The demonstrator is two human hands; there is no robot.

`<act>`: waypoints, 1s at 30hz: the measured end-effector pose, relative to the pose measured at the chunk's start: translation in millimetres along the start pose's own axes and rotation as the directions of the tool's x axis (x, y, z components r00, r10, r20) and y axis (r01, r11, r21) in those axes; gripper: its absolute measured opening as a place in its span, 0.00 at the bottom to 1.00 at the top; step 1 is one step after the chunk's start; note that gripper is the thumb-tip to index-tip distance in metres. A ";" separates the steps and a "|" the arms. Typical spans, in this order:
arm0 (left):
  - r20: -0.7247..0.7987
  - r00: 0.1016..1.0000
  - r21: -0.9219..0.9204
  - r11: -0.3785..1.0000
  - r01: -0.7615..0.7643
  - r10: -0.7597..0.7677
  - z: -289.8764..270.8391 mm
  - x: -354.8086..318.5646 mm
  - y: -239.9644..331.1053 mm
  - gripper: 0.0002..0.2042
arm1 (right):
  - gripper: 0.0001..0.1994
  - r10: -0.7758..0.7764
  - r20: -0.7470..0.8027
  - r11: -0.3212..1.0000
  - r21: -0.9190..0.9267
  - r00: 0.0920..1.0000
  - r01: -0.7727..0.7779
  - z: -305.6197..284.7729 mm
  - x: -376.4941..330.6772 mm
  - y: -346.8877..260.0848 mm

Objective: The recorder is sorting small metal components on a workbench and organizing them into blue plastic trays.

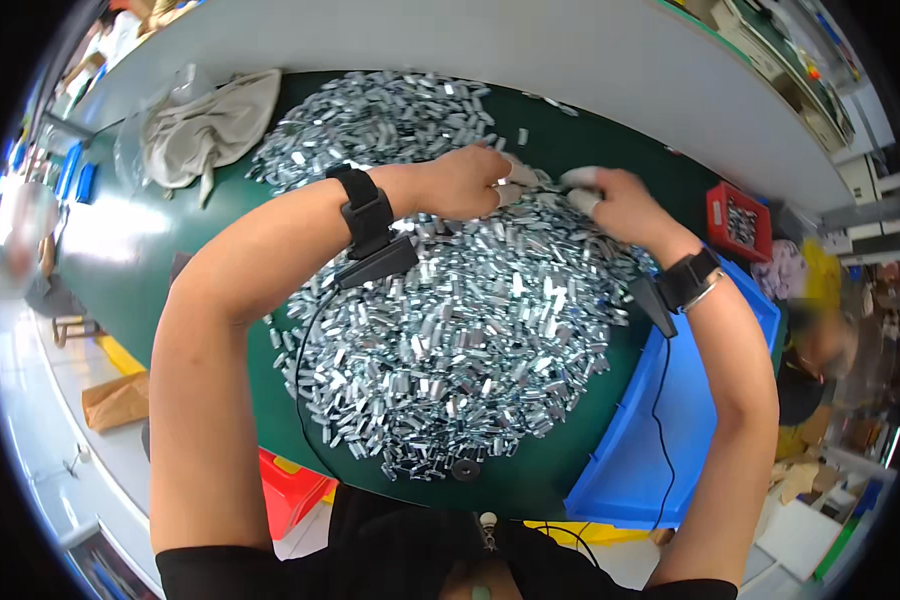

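A broad heap of small shiny metal pieces [460, 330] covers the middle of the green table. Behind it, a second pile of the same pieces [370, 115] lies toward the back. My left hand [467, 183] is at the far edge of the broad heap, its fingers curled closed and pointing right. What they hold is too small to make out. Facing it from the right, my right hand [625, 208] is low over the pieces, fingers bent and smeared by motion. Pale coverings sit on the fingertips of both hands. Black bands with small devices and cables circle both wrists.
A blue tray [625, 455] stands along the table's right edge, under my right forearm. Farther back is a red bin [715, 215] with metal pieces. A pale cloth [205, 135] lies at the back left. A dark washer-like disc [465, 469] rests at the heap's near edge.
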State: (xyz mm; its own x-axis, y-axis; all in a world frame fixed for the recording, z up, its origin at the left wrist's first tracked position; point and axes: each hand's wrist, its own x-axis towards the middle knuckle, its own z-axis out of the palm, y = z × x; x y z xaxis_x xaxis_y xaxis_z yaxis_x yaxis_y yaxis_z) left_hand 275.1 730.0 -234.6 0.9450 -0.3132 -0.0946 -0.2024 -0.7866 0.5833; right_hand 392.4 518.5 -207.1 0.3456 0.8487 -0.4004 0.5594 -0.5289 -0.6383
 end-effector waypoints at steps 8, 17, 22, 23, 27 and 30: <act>-0.631 0.728 0.253 0.815 0.522 -0.270 -50.8 -88.5 -127.2 0.24 | 0.19 -0.101 -0.321 0.982 -0.183 0.942 0.043 -1.1 78.3 -38.4; -0.551 0.707 -0.010 0.850 0.526 -0.444 -59.9 -85.2 -221.4 0.27 | 0.28 -0.080 -0.328 0.967 -0.253 0.941 -0.007 16.9 174.9 -52.8; -0.483 0.679 -0.044 0.791 0.611 -0.552 -66.0 -53.9 -190.7 0.27 | 0.31 0.026 -0.381 0.958 -0.255 0.924 -0.133 25.7 189.0 -52.4; -0.462 0.673 -0.056 0.776 0.628 -0.578 -66.7 -52.7 -185.0 0.26 | 0.31 0.055 -0.390 0.962 -0.227 0.919 -0.154 26.9 189.7 -56.2; -0.426 0.750 0.034 0.820 0.572 -0.505 -49.5 -44.3 -178.0 0.27 | 0.30 0.073 -0.330 0.928 -0.323 0.941 -0.185 39.0 191.4 -71.4; -0.345 0.812 0.038 0.857 0.514 -0.472 -44.8 -41.9 -162.7 0.27 | 0.30 0.032 -0.296 0.933 -0.335 0.955 -0.135 45.3 185.2 -65.2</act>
State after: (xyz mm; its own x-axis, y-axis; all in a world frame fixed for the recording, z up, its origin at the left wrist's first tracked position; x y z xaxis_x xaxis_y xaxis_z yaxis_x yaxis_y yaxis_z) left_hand 280.0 894.9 -289.4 0.9510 0.3002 -0.0737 0.3026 -0.8553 0.4205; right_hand 385.9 710.0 -269.4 0.5707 0.7944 -0.2077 0.7273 -0.6065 -0.3212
